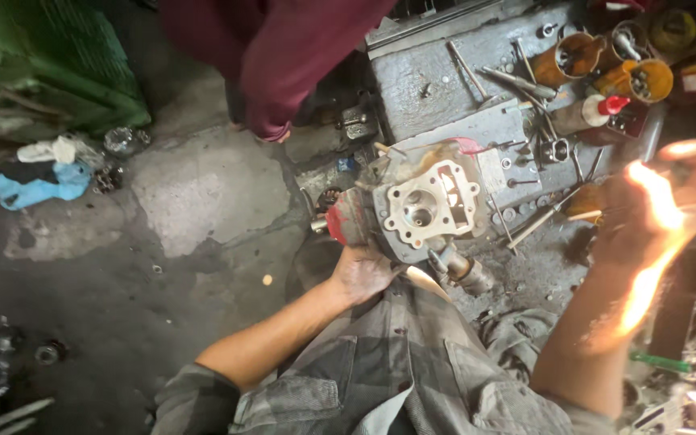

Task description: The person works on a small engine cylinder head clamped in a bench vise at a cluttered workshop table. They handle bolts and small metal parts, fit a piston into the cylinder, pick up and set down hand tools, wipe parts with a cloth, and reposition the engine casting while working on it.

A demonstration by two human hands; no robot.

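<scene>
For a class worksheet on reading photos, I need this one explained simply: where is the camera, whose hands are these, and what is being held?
The camera sits on a person's head and looks down, so the two bare arms are their own. The left hand grips a grey metal engine part from below, holding it at the edge of a dirty metal workbench. The right hand is raised in bright light; whether it holds anything is unclear. Loose tools, orange tins and a red-capped bottle lie on the bench. Another person's dark red sleeve hangs nearby above the cracked floor.
</scene>
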